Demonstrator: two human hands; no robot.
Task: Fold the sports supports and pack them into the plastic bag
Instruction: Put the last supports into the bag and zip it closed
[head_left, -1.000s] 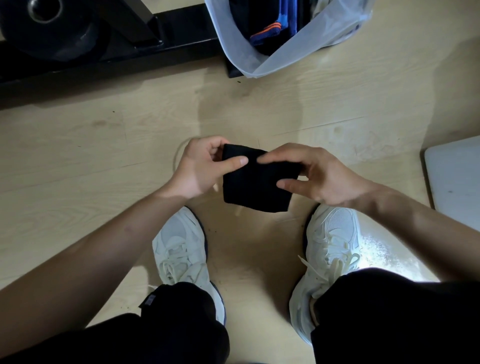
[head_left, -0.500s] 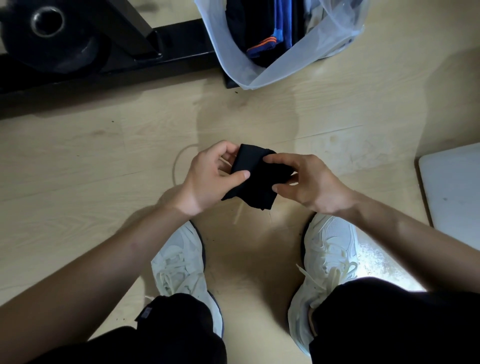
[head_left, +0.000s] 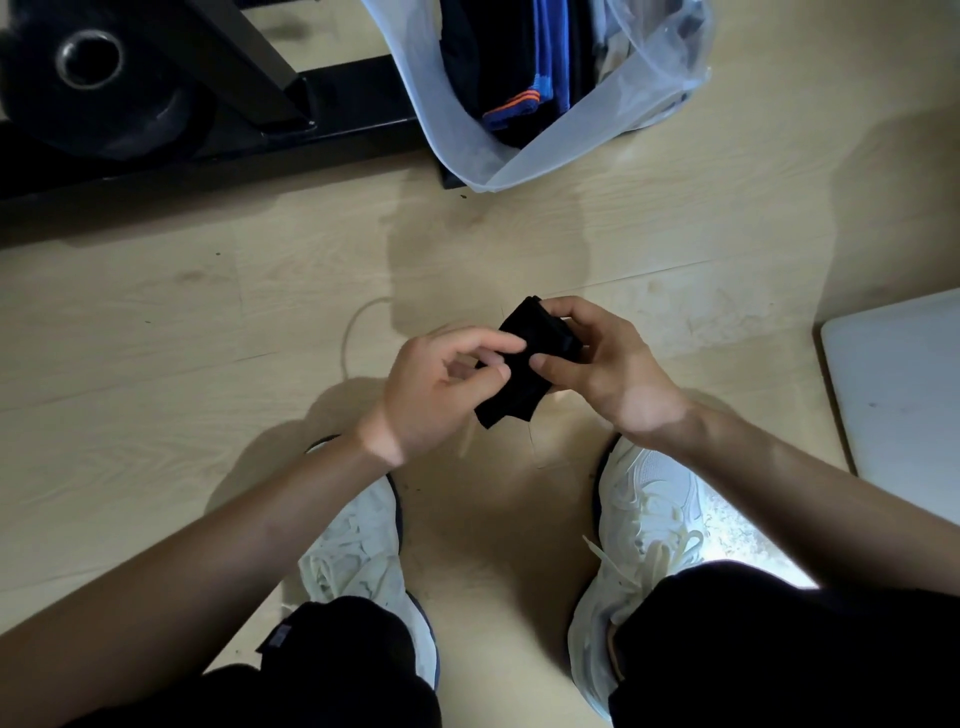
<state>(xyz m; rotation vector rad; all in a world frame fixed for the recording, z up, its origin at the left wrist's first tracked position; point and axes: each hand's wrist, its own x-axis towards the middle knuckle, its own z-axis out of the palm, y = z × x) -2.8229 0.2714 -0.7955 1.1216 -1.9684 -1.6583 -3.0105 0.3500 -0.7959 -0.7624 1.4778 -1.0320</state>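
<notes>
Black fabric, a folded sports support (head_left: 511, 402), hangs at the centre of the frame between both hands, above the wooden floor (head_left: 156, 338). The right hand (head_left: 613, 369) has its grip closed on the upper part, thumb in front and fingers curled over the top edge. The left hand (head_left: 434, 395) pinches the left edge. The lower corner dangles free below both grips. A clear plastic bag (head_left: 587, 124) lies open at upper centre, well apart, with dark fabric inside.

black sports support (head_left: 524, 369) now bunched narrower than a second ago, folded between both hands, right hand (head_left: 608, 364) closing over its upper end, left hand (head_left: 436, 395) pinching lower
</notes>
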